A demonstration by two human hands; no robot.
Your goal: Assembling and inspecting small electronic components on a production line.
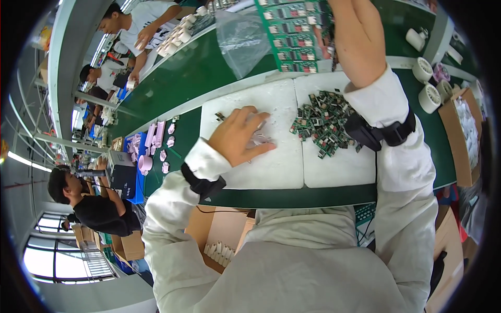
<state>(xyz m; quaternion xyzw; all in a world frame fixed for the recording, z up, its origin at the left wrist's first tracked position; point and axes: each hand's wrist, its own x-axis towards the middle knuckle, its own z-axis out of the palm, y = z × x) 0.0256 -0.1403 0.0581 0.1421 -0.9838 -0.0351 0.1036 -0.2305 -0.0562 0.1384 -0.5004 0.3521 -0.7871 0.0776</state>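
My left hand [240, 138] hovers low over the left white foam board [282, 167], thumb and fingers apart and curved. Beneath its fingers lies something clear and shiny, too unclear to name. A few small dark parts [220, 116] sit beside the knuckles. My right forearm [360, 47] stretches to the far side, past a heap of small green circuit boards [323, 122] on the right foam board [339, 175]. The right hand is mostly cut off at the top edge; its fingers cannot be made out clearly. Near it stand green circuit board panels [292, 39].
A clear plastic bag [242, 44] lies left of the panels. Pink parts [155, 134] and a blue bin [136, 172] are at left. White round housings [429, 98] and a cardboard box [462, 138] stand at right. Co-workers [99, 201] sit along the left side.
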